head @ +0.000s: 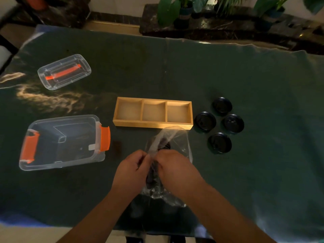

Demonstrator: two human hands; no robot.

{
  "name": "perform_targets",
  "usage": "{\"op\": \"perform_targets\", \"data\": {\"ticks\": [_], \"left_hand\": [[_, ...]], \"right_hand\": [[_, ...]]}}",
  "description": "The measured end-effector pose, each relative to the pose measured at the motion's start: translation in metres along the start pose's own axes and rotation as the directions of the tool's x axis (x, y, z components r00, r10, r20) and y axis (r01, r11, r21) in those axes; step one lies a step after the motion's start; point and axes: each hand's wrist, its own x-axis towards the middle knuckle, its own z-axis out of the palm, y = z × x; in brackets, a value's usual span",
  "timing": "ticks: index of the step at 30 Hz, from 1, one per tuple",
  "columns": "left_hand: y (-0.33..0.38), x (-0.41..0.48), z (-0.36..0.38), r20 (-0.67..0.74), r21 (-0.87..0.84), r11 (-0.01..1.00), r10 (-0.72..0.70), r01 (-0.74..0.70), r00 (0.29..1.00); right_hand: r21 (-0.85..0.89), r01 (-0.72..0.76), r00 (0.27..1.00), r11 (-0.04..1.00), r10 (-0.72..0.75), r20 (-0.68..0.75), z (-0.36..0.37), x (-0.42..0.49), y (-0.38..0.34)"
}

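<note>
A clear plastic bag [172, 137] with dark round lids inside lies on the table just in front of me. My left hand [130, 170] pinches the bag's open edge from the left. My right hand [174, 168] pinches the same edge from the right, the two hands close together. Several black round lids [205, 121] lie flat on the cloth to the right of a wooden tray [152, 124] with three open compartments. The bag's lower part is crumpled between my wrists.
A clear plastic box with orange latches [61, 141] stands at the left. Its clear cover with an orange handle [64, 71] lies further back left. A dark green cloth [263, 85] covers the table. Potted plants [184, 11] stand beyond the far edge.
</note>
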Motion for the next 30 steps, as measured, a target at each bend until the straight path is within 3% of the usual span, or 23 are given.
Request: {"op": "perform_targets", "data": {"ticks": [4,6,10,13,17,20,30], "left_hand": [[0.002,0.001,-0.003,0.012,0.034,0.999,-0.008,0.008,1.000],[0.004,0.000,-0.003,0.038,0.043,0.999,-0.010,0.009,0.999],[0.003,0.001,-0.003,0.025,-0.095,0.992,-0.086,0.088,0.996],[0.003,0.001,-0.004,0.004,-0.130,0.988,-0.089,0.089,0.996],[0.003,0.001,-0.003,0.007,-0.130,0.988,-0.084,0.084,0.996],[0.005,0.001,-0.003,0.009,-0.127,0.988,-0.086,0.086,0.996],[0.005,0.001,0.007,0.096,-0.151,0.985,-0.076,0.090,0.992]], "right_hand": [[-0.114,-0.087,0.990,0.990,0.099,0.101,0.015,0.034,0.013],[-0.073,-0.127,0.977,0.989,0.138,0.162,0.022,0.040,0.020],[0.141,-0.153,0.987,0.978,0.157,-0.019,0.022,0.040,0.040],[0.069,-0.124,0.987,0.990,0.130,-0.089,0.021,0.035,0.047],[-0.082,-0.048,0.996,0.996,0.054,0.077,0.040,0.031,0.048],[-0.195,0.026,0.996,0.980,-0.009,0.088,0.053,0.035,0.052],[-0.239,0.018,1.000,0.971,-0.017,0.005,0.065,0.036,0.049]]}}
